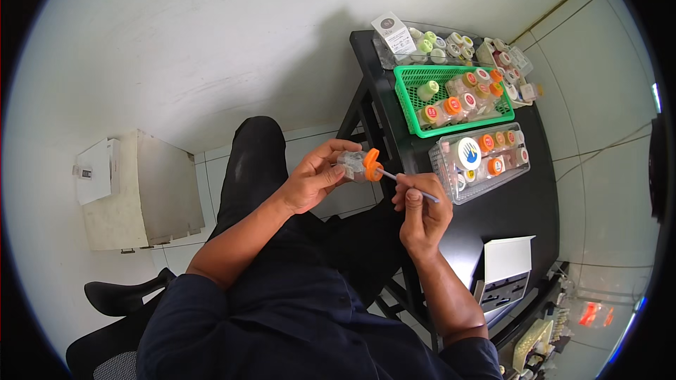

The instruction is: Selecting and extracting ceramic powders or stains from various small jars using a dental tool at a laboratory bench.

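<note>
My left hand (317, 176) grips a small clear bottle (352, 166) with an orange flip cap (373, 165), held sideways above my lap. My right hand (422, 207) has its fingers closed round a thin, pale rod (389, 174) with a grey-blue end, whose far tip meets the orange cap; whether it enters the cap I cannot tell. Just right of my hands, on a black table (535, 218), a clear plastic basket (451, 197) holds several jars with orange lids (486, 143) and a large white lid with a blue print (469, 153).
Behind that sit a green basket (408, 129) of capped jars and further trays of bottles (436, 49) with a white box (391, 32). An open case (501, 288) lies nearer on the table. A beige cabinet (169, 190) stands left, a black chair armrest (127, 292) beside me, walls around.
</note>
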### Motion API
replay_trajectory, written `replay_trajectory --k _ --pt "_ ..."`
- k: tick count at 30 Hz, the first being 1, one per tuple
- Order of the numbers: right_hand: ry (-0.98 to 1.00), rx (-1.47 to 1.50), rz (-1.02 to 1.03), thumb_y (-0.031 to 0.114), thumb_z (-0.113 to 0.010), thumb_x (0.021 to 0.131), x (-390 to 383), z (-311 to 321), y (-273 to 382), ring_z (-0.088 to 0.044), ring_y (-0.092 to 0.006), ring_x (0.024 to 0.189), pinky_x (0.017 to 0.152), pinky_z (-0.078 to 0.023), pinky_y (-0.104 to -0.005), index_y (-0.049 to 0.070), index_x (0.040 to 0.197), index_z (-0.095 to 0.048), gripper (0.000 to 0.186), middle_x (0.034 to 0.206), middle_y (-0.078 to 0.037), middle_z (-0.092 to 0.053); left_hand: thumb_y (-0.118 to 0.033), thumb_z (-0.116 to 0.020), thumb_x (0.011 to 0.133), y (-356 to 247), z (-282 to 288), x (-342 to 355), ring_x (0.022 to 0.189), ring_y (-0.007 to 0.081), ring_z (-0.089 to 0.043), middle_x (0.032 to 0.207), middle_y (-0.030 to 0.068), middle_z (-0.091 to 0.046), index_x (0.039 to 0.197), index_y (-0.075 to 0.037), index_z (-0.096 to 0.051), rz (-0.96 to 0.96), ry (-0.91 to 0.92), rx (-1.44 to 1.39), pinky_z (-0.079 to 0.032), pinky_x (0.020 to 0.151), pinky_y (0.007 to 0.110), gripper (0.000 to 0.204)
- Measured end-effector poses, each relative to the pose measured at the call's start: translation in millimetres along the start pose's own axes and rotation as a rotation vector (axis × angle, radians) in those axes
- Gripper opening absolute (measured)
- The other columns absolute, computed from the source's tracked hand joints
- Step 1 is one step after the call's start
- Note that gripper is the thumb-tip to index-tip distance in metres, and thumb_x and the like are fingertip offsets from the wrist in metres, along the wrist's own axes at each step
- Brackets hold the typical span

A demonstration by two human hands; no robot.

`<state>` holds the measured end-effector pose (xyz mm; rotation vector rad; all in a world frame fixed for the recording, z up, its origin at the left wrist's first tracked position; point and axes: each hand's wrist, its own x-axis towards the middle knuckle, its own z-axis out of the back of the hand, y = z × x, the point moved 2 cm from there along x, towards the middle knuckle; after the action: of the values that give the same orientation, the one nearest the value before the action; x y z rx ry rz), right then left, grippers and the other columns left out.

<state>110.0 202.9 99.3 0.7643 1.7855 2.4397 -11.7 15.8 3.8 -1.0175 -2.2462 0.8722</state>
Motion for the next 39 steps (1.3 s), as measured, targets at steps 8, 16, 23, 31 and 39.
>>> replay_trajectory --k 8,16,23,31,39 --pt "-0.007 -0.035 0.008 0.01 -0.063 0.113 0.6 2.2 3.6 -0.067 -0.0128 0.075 0.066 -0.053 -0.026 -0.004 0.12 -0.078 0.022 0.094 -0.011 -0.072 -0.024 -0.053 0.119 1.1 -1.1 0.8 0.131 0.0156 -0.064 0.143 0.0038 -0.067 0.155 -0.011 -0.056 0.108 -0.107 -0.079 -0.054 0.106 0.035 0.038" --pt "0.078 -0.221 0.079 0.007 -0.069 0.107 4.3 -2.7 7.2 -0.068 -0.0208 0.073 0.069 -0.053 -0.0321 -0.003 0.114 -0.081 0.016 0.091 -0.013 -0.073 -0.033 -0.063 0.115 7.2 4.2 -0.2 0.126 0.0147 -0.065 0.142 0.0051 -0.068 0.15 -0.014 -0.057 0.153 -0.162 0.02 -0.05 0.103 0.033 0.04" --pt "0.059 -0.259 0.154 0.007 -0.071 0.106 4.2 -3.7 10.5 -0.068 -0.0225 0.073 0.067 -0.052 -0.0331 -0.002 0.112 -0.081 0.015 0.087 -0.013 -0.073 -0.022 -0.081 0.105 8.3 5.7 0.7 0.126 0.0148 -0.065 0.136 0.0047 -0.065 0.144 -0.014 -0.056 0.163 -0.176 0.023 -0.05 0.108 0.036 0.047" --pt "-0.057 -0.132 0.05 0.014 -0.064 0.113 -1.2 3.0 2.0 -0.061 -0.0133 0.072 0.063 -0.048 -0.0301 -0.004 0.112 -0.079 0.023 0.083 -0.008 -0.067 -0.017 -0.082 0.103 7.3 8.7 -1.9 0.128 0.0194 -0.065 0.129 0.0049 -0.062 0.144 -0.009 -0.053 0.217 -0.2 0.211 -0.053 0.107 0.038 0.051" --pt "-0.073 0.14 -0.156 0.015 -0.06 0.116 1.8 3.9 -4.0 -0.059 -0.0087 0.074 0.067 -0.048 -0.0249 -0.005 0.113 -0.077 0.027 0.088 -0.004 -0.065 -0.037 -0.063 0.115 19.1 25.6 -1.0 0.131 0.0213 -0.064 0.131 0.0079 -0.066 0.143 -0.007 -0.053 0.195 -0.22 0.474 -0.054 0.106 0.041 0.042"
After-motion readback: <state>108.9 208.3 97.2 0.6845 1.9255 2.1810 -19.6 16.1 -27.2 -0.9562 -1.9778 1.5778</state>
